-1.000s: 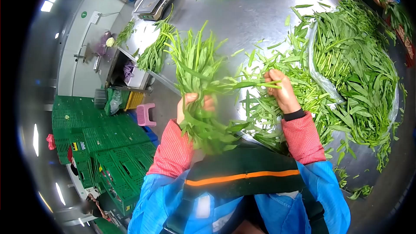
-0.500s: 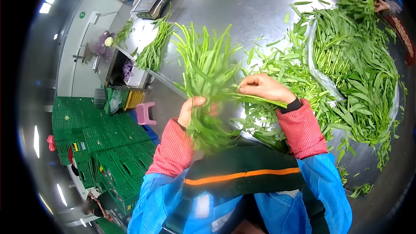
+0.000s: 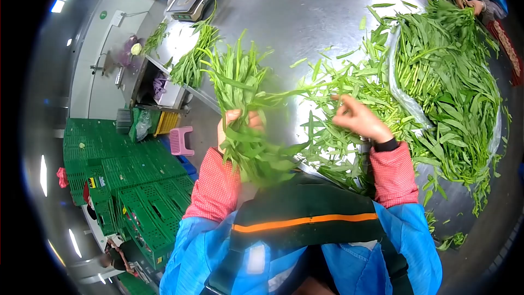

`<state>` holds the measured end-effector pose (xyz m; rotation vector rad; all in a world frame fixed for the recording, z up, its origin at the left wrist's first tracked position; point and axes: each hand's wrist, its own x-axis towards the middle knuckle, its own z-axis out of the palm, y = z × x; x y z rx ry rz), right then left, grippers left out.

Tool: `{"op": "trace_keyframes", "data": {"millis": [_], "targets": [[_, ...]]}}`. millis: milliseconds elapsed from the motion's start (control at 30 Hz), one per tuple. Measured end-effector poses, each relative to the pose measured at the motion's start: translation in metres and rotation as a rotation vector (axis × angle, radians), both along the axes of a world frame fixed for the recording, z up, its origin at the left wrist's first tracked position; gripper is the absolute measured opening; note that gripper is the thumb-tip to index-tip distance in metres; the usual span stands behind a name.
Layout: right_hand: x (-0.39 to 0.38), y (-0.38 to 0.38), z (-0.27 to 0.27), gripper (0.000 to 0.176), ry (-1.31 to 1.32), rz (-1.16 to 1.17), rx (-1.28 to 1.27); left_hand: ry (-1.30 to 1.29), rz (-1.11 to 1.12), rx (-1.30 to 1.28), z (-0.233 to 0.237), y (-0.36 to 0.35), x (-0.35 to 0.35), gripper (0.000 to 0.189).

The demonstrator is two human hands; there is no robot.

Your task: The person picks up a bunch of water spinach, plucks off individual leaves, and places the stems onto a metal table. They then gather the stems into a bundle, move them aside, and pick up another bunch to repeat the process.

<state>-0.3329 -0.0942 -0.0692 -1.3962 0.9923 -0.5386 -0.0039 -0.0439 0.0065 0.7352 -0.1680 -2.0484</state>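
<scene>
My left hand [image 3: 239, 125] is wrapped round a bunch of leafy water spinach [image 3: 237, 79], its stalks pointing up and away and its leaves hanging below the fist. My right hand [image 3: 360, 119] is over the loose greens on the metal table, fingers bent and somewhat apart, with nothing visible between them. A blurred sprig [image 3: 297, 92] stretches from the bunch towards the right, passing just beyond those fingers. Beneath and around the right hand lie scattered leaves and stalk pieces [image 3: 349, 90].
A large heap of water spinach [image 3: 447, 93] lies on clear plastic at the right, near a co-worker's hands [image 3: 470, 4]. Another bunch [image 3: 196, 57] rests by the table's left edge, below a scale [image 3: 195, 0]. Green crates [image 3: 147, 186] and a pink stool [image 3: 180, 141] stand left.
My right hand has moved right and lost its pinch on a stalk. My left hand has shifted slightly left and up with the bunch. The co-worker's hands have moved slightly.
</scene>
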Motion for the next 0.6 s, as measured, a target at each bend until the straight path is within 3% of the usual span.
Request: {"op": "trace_keyframes", "data": {"millis": [33, 100, 167, 233, 267, 300, 367, 433, 500, 533, 600], "targets": [[0.008, 0.008, -0.004, 0.059, 0.246, 0.095, -0.164, 0.003, 0.001, -0.002, -0.003, -0.001, 0.002, 0.027], [0.023, 0.015, -0.013, 0.07, 0.105, 0.166, -0.054, 0.009, 0.005, -0.009, -0.008, -0.004, 0.005, 0.036], [0.042, 0.019, -0.004, 0.065, -0.111, 0.306, 0.118, -0.108, 0.023, -0.015, -0.002, -0.004, -0.002, 0.037], [0.064, 0.02, -0.022, 0.07, -0.277, 0.427, 0.077, -0.139, -0.03, 0.01, 0.011, -0.002, -0.014, 0.041], [0.07, 0.019, -0.031, 0.076, -0.445, 0.392, 0.187, -0.283, -0.012, 0.005, 0.01, 0.001, -0.018, 0.049], [0.077, 0.018, -0.038, 0.082, -0.611, 0.355, 0.296, -0.269, -0.017, 0.017, 0.007, 0.004, -0.021, 0.049], [0.087, 0.013, -0.052, 0.097, -0.939, 0.283, 0.513, -0.56, -0.083, 0.022, 0.027, 0.006, -0.044, 0.045], [0.091, 0.007, -0.058, 0.078, -1.326, 0.167, 0.591, -0.855, -0.266, -0.336, 0.015, 0.003, -0.04, 0.048], [0.088, 0.001, -0.055, 0.081, -1.352, 0.02, 0.523, -1.16, -0.601, -0.647, 0.011, 0.001, -0.044, 0.06], [0.088, -0.001, -0.062, 0.083, -0.984, -0.12, 0.291, -1.326, -0.622, -0.694, 0.013, 0.003, -0.051, 0.064], [0.087, -0.003, -0.051, 0.085, -1.256, -0.131, 0.559, -1.66, -0.661, -0.781, 0.018, 0.014, -0.067, 0.072]]}}
